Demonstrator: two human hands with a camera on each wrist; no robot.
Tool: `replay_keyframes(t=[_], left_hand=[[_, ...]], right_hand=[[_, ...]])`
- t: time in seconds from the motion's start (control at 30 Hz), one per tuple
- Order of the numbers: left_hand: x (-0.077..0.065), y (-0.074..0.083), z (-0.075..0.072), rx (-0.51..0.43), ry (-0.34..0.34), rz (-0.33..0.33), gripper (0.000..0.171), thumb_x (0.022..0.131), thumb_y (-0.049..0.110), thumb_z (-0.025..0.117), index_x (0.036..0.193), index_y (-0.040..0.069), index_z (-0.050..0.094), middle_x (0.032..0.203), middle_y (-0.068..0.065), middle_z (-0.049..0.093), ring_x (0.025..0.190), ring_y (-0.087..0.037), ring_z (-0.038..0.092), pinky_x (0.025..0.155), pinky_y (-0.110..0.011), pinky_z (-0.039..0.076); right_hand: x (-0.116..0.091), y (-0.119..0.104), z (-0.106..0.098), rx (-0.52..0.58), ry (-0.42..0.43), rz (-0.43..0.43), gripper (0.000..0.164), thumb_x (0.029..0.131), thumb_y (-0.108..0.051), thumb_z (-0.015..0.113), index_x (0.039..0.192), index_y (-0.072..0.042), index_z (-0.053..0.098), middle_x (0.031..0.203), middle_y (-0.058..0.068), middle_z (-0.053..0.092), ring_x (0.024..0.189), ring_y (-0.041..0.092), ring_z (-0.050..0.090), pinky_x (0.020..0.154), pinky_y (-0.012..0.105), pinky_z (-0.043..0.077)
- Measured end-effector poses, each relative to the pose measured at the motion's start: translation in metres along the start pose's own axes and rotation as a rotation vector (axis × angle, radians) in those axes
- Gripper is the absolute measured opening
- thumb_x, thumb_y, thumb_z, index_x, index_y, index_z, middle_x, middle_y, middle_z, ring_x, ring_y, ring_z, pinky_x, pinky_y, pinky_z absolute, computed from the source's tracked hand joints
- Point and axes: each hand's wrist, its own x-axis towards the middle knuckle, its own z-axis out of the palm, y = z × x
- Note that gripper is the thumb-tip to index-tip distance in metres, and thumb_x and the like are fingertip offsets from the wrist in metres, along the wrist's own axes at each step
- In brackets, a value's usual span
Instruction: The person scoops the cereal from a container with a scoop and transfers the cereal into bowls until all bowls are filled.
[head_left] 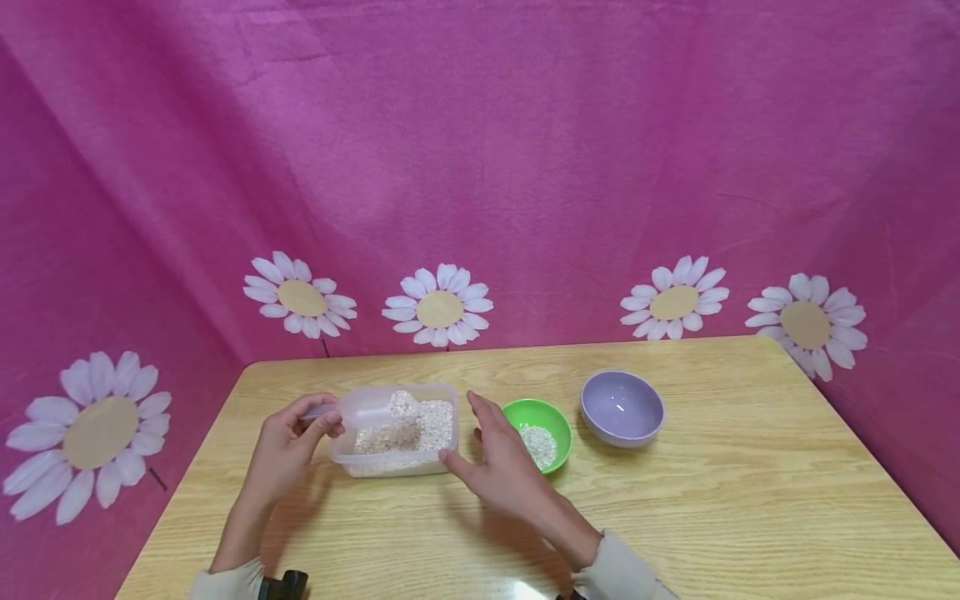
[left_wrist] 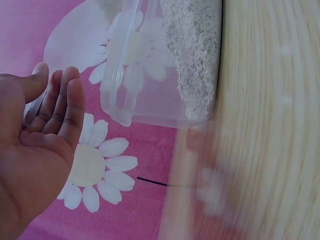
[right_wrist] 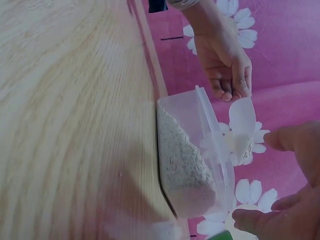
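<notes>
My left hand (head_left: 288,442) pinches the handle of a translucent scoop (head_left: 369,407) between thumb and fingers. Pale flakes like oats lie in the scoop's tip, and the right wrist view shows the scoop (right_wrist: 242,117) above the rim of a clear plastic container (head_left: 393,468). More of the flakes (head_left: 437,423) fill that container, heaped toward its right side. By its right end is my right hand (head_left: 506,467), thumb and fingers spread, holding nothing; whether the thumb touches the rim I cannot tell. Just beyond this hand a green bowl (head_left: 558,423) has some flakes in it, partly hidden.
A purple bowl (head_left: 622,408) stands to the right of the green one. All of these sit on a wood-grain table (head_left: 735,500). Behind and beside it hangs a pink cloth (head_left: 525,167) printed with white daisies.
</notes>
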Motion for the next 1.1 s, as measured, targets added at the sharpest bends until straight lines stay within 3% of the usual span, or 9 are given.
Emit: replay_keyframes(t=[0.23,0.57,0.63,0.8,1.1], left_hand=[[0.002,0.004,0.005,-0.066,-0.007,0.01,0.014,0.102,-0.004,0.068,0.115,-0.009,0.07,0.084,0.011,0.074,0.08,0.001,0.071,0.079,-0.014,0.058],[0.014,0.017,0.033,-0.044,-0.063,0.007,0.015,0.104,0.003,0.068,0.117,-0.003,0.072,0.086,-0.009,0.077,0.081,-0.003,0.071,0.074,-0.019,0.058],[0.017,0.019,0.04,-0.037,-0.086,0.001,0.015,0.105,0.005,0.068,0.117,-0.001,0.072,0.087,-0.012,0.077,0.081,-0.007,0.071,0.074,-0.023,0.058],[0.022,0.026,0.059,-0.051,-0.14,-0.024,0.015,0.105,0.009,0.068,0.117,0.002,0.073,0.089,-0.013,0.077,0.083,-0.021,0.074,0.077,-0.029,0.061],[0.027,0.034,0.092,-0.078,-0.205,0.049,0.015,0.103,0.005,0.069,0.116,0.001,0.074,0.087,-0.013,0.077,0.08,-0.021,0.075,0.077,-0.035,0.064]], right_hand=[[-0.003,0.003,-0.012,-0.032,0.036,-0.002,0.087,0.097,-0.031,0.081,0.164,0.0,0.035,0.166,0.018,0.043,0.131,0.043,0.065,0.111,0.051,0.054],[-0.011,0.012,-0.033,-0.127,0.069,0.024,0.082,0.097,-0.031,0.081,0.163,-0.004,0.04,0.168,0.015,0.044,0.129,0.037,0.067,0.114,0.052,0.052],[-0.013,0.015,-0.037,-0.137,0.072,0.039,0.083,0.097,-0.032,0.081,0.164,-0.005,0.04,0.169,0.014,0.042,0.136,0.038,0.062,0.118,0.055,0.048],[-0.017,0.024,-0.05,-0.167,0.081,0.054,0.083,0.096,-0.033,0.081,0.164,-0.005,0.04,0.17,0.013,0.041,0.156,0.038,0.042,0.127,0.059,0.036],[-0.025,0.039,-0.069,-0.221,0.128,0.05,0.082,0.096,-0.031,0.081,0.162,-0.001,0.042,0.168,0.018,0.044,0.156,0.042,0.042,0.126,0.062,0.036]])
